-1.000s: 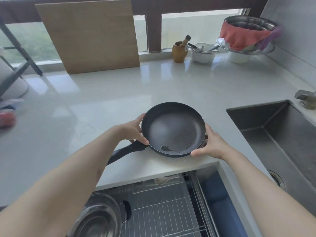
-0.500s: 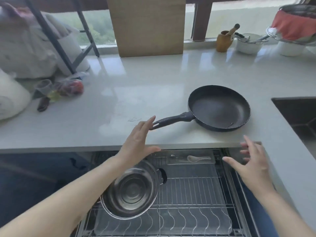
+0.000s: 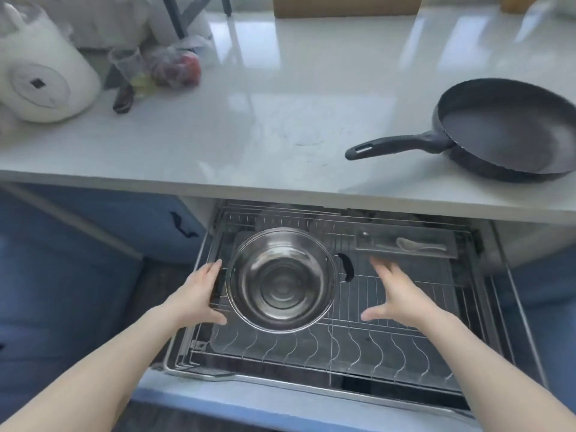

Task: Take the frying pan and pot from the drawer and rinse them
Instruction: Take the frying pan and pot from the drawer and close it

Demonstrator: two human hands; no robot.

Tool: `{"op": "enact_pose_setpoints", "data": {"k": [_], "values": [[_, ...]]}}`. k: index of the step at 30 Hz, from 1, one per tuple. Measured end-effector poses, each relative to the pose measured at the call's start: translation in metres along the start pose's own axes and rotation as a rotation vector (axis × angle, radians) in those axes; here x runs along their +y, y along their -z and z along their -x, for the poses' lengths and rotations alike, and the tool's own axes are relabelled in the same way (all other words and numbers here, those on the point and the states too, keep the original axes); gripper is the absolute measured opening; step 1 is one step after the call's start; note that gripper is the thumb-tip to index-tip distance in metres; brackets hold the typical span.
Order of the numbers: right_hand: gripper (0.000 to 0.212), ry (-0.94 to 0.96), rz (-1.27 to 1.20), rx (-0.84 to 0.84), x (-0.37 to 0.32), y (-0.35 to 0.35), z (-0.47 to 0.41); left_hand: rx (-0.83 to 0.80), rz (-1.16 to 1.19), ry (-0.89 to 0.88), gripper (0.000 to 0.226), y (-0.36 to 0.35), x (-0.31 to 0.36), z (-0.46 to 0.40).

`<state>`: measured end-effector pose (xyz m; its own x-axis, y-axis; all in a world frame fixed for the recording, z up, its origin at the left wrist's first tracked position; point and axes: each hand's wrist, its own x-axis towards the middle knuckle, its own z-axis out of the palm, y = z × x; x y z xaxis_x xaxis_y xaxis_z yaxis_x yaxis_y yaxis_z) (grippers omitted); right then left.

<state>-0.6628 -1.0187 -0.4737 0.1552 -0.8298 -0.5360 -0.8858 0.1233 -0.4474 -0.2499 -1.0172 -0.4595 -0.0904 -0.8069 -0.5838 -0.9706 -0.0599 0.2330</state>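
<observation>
Daylight gleams on a pale glossy counter [image 3: 280, 98] above blue cabinets [image 3: 103, 219]; a white appliance [image 3: 43, 79], a bag [image 3: 174, 67] and a board [image 3: 346, 6] stand at the back.

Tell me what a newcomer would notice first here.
A shiny steel pot sits in the open wire drawer, with the left hand at its left side and the right hand open beside it. On the counter above right lies a black frying pan.

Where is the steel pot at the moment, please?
The steel pot sits in the open drawer rack below the counter, towards its left end, between both hands, left of a white spoon.
</observation>
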Motion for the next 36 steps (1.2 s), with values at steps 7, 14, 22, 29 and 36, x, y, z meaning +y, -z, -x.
{"op": "enact_pose_setpoints", "data": {"k": [7,14,22,29,36], "values": [[0.144,0.131,0.122,-0.125,-0.010,-0.021,-0.069,-0.025,-0.012,-0.034,0.144,-0.018,-0.011,-0.038],[0.150,0.153,0.229,-0.254,-0.008,-0.027,-0.107,-0.090,-0.010,0.028,0.153,-0.027,-0.018,-0.062],[0.144,0.202,0.127,-0.276,-0.013,-0.030,-0.119,-0.231,0.132,0.070,0.171,-0.029,-0.023,-0.077],[0.146,0.225,0.084,-0.254,-0.016,-0.029,-0.109,-0.155,0.077,0.010,0.159,-0.037,-0.020,-0.075],[0.151,0.177,0.103,-0.242,-0.003,-0.008,-0.076,-0.115,0.095,-0.090,0.159,-0.031,-0.004,-0.062]]}}
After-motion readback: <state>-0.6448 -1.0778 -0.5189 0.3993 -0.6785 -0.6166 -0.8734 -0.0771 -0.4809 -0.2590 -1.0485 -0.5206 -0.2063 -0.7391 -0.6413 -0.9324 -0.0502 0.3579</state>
